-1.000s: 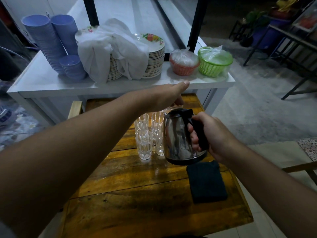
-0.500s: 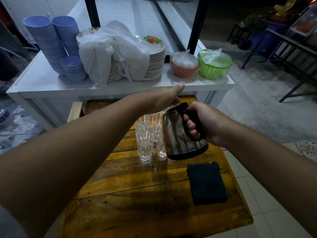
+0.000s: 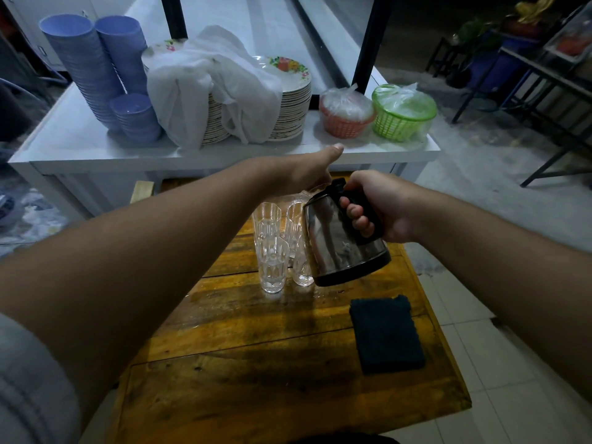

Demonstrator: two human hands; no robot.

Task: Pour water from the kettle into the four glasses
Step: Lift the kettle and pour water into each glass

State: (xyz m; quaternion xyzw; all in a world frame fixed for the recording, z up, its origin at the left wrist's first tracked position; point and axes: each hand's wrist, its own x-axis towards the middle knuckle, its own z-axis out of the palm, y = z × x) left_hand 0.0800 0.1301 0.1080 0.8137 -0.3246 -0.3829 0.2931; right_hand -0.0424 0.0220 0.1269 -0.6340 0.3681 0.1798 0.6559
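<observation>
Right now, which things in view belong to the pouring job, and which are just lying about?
In the job: kettle, tilted, in the right hand; glasses on the wooden table; left hand reaching past them.

Lying about: dark cloth; blue bowls; plates; white cloth; two baskets.

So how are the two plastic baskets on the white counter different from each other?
The green basket sits furthest right and looks larger and taller; the orange basket, on its left, is smaller and lower. The green one's plastic wrap covers its side too; the orange one's shows on top. Both are lattice-sided, standing upright on the white counter.
</observation>
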